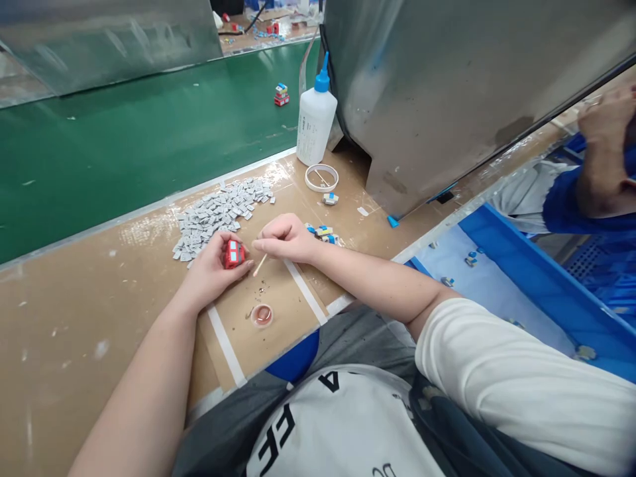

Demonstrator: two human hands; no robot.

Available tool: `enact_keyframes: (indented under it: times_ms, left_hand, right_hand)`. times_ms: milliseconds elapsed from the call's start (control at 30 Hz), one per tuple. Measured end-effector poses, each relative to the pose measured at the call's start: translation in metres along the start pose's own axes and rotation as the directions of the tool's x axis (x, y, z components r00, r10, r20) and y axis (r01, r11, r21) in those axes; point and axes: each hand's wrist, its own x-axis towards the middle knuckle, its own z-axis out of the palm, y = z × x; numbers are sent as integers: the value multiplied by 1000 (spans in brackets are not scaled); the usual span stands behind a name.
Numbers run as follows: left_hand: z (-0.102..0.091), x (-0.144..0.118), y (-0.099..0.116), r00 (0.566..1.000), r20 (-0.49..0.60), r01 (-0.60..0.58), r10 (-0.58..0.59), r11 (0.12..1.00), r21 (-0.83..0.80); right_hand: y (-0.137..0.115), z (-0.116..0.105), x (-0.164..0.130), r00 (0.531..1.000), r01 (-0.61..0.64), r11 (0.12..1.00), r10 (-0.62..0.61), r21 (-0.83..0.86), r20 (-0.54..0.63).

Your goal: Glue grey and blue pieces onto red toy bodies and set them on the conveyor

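Left hand [211,268] fingers grip red toy car [233,254]; right hand [285,238] fingers pinch wooden stick [260,265] beside it, above the surface [74,318].

A factory assembly line; a green conveyor belt [124,139] runs past a taped cardboard bench [74,318]; a pile of small grey parts [218,212], a glue bottle [316,119], blue bins [546,285] alongside.
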Motion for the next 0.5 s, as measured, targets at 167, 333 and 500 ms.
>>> enact_keyframes:
  times_ms: [167, 333, 500]
  left_hand:
    - [-2, -1, 8, 998, 49, 42, -44, 998, 45]
    - [-4, -1, 13, 996, 85, 8, -23, 987, 163]
    - [-4, 0, 13, 994, 113, -23, 6, 988, 151]
  right_hand:
    - [10, 3, 4, 970, 2, 996, -22, -85, -241]
    - [12, 5, 7, 963, -33, 986, -12, -161, -270]
    - [16, 7, 9, 970, -60, 984, 19, -165, -243]
